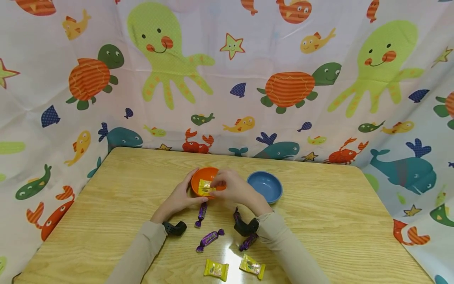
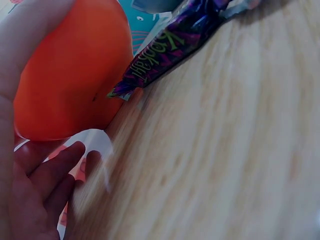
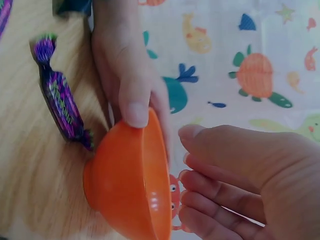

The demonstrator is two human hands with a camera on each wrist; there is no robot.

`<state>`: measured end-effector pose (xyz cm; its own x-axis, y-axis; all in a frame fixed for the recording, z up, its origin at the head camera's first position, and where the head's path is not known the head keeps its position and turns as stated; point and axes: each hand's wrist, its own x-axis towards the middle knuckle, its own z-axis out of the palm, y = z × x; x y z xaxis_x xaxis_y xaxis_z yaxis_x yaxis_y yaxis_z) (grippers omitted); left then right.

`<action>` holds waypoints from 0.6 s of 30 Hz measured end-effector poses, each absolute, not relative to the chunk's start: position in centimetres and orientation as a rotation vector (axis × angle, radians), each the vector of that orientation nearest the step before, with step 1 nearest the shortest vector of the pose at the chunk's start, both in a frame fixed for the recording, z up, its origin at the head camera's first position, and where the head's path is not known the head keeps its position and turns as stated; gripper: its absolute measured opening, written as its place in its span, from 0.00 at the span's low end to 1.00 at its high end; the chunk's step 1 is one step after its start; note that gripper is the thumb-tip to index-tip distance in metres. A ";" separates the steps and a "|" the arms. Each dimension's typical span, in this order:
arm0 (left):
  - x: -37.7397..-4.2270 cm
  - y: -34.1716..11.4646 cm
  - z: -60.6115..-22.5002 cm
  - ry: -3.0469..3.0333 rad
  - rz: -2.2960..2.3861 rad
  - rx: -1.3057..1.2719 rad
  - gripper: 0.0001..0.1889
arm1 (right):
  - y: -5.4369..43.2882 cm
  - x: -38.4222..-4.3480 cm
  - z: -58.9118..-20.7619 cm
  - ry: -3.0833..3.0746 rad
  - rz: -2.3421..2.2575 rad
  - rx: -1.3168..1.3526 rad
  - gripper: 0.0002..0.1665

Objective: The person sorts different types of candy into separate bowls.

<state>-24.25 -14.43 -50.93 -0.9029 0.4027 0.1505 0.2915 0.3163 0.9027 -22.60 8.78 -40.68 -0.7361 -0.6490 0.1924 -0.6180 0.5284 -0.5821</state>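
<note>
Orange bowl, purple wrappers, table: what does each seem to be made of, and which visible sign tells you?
Orange bowl: probably glossy plastic; smooth, even colour with small highlights, though glazed ceramic is possible.
Purple wrappers: likely thin, shiny film or foil, crinkled and twisted at the ends.
Table: wood or wood-look laminate; pale grain shows, and glare suggests a smooth, semi-gloss top.

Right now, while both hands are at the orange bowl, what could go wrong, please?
The right hand is close to the blue bowl, so a sideways move might nudge it. The right sleeve passes beside a purple-wrapped candy and could brush it away. If the left hand loosens, the orange bowl might shift and perhaps spill the yellow-wrapped candy inside.
</note>
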 end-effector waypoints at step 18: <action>-24.1 -14.3 -50.9 2.456 1.687 0.665 0.56 | 11.7 -14.1 -40.9 2.635 -1.308 -1.224 0.13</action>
